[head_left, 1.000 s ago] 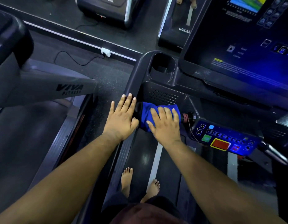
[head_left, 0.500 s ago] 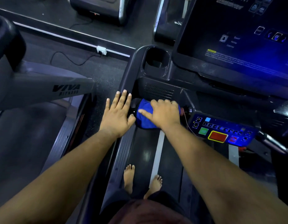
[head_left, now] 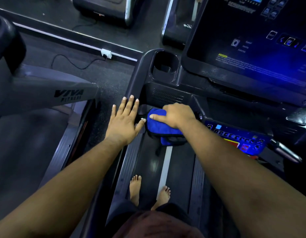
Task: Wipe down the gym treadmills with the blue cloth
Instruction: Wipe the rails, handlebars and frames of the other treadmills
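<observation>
Standing barefoot on the treadmill (head_left: 167,169) belt, below its console (lit blue). Left hand (head_left: 124,121) flat on the side rail, fingers spread. Right hand (head_left: 178,115) curled over the blue cloth (head_left: 159,127), gripping it on the front handlebar.

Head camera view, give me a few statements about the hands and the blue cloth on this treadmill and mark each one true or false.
1. The right hand grips the blue cloth on the crossbar. True.
2. The left hand holds the cloth as well. False: its fingers lie straight and spread on the side rail, beside the cloth.
3. The cup holder has a bottle in it. False: no bottle shows in it.
4. The person stands barefoot on the treadmill belt. True.
5. The control panel is lit, right of the cloth. True.
</observation>
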`<state>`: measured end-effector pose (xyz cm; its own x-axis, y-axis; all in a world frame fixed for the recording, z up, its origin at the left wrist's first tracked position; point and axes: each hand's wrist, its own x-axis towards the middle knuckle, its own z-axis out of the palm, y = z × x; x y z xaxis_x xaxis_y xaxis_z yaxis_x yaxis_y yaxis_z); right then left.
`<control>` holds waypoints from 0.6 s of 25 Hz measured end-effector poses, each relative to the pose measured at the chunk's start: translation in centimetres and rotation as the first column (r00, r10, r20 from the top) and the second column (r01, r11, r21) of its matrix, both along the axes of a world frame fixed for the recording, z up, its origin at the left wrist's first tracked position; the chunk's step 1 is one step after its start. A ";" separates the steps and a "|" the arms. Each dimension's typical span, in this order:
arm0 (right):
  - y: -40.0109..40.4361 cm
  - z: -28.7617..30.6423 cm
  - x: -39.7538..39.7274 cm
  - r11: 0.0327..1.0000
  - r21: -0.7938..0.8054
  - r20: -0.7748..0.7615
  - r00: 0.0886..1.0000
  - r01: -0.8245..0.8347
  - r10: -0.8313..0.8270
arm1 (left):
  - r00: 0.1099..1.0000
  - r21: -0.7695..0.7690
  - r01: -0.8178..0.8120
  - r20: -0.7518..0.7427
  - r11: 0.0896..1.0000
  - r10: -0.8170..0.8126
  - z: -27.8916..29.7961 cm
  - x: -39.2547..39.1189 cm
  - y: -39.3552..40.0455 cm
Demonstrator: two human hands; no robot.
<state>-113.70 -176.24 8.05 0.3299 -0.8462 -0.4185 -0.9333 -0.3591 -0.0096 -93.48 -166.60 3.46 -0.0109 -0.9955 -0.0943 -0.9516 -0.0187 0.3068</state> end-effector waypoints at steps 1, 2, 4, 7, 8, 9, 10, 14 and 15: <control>-0.3 0.1 0.1 0.998 0.053 0.014 0.999 -0.045 0.044 | 1.000 0.007 -0.007 -0.009 1.000 0.007 0.1 0.0 0.1; 0.0 -0.1 -0.2 0.993 0.002 -0.018 0.993 -0.118 0.118 | 1.000 0.006 -0.012 -0.012 1.000 0.012 0.2 -0.1 0.1; 3.0 -1.7 -0.9 0.931 -0.257 -0.182 0.959 -0.259 0.217 | 0.999 0.006 -0.022 -0.029 1.000 0.022 0.1 -0.1 0.0; 3.4 -1.9 0.6 0.935 -0.228 -0.200 0.953 -0.272 0.228 | 0.999 0.021 -0.027 -0.043 0.999 0.028 -0.1 -0.1 0.0; 1.9 -1.1 1.5 0.947 -0.150 -0.120 0.956 -0.282 0.266 | 0.999 0.019 -0.026 -0.036 0.999 0.027 -0.1 -0.1 -0.1; 0.4 -0.4 2.1 0.963 -0.029 -0.063 0.962 -0.269 0.267 | 0.999 0.014 -0.026 -0.036 1.000 0.026 -0.1 0.0 -0.2; -0.5 -0.2 2.8 0.963 0.044 -0.045 0.962 -0.267 0.269 | 0.999 0.006 -0.028 -0.040 1.000 0.029 -0.2 0.2 -0.2; 4.1 -3.1 3.3 0.907 -0.312 -0.154 0.957 -0.284 0.247 | 0.997 -0.012 -0.024 -0.071 1.000 0.023 -0.2 -0.2 0.0; 5.3 -3.5 3.3 0.915 -0.322 -0.175 0.965 -0.242 0.194 | 0.997 -0.012 -0.022 -0.078 1.000 0.021 -0.1 -0.1 0.1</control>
